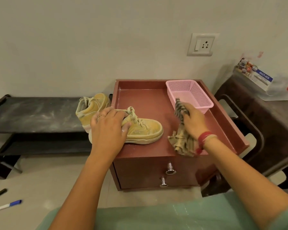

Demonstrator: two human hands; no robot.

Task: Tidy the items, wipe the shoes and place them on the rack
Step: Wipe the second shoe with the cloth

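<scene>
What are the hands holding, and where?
Left hand grips the near shoe around its heel end; the right hand grips the cloth at its middle.

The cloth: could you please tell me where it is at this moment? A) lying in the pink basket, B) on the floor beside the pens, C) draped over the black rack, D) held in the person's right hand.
D: the right hand grips the cloth, while the left hand holds the near shoe.

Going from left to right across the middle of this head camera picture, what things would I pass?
Black rack → far shoe → near shoe → striped cloth → dark stool.
</scene>
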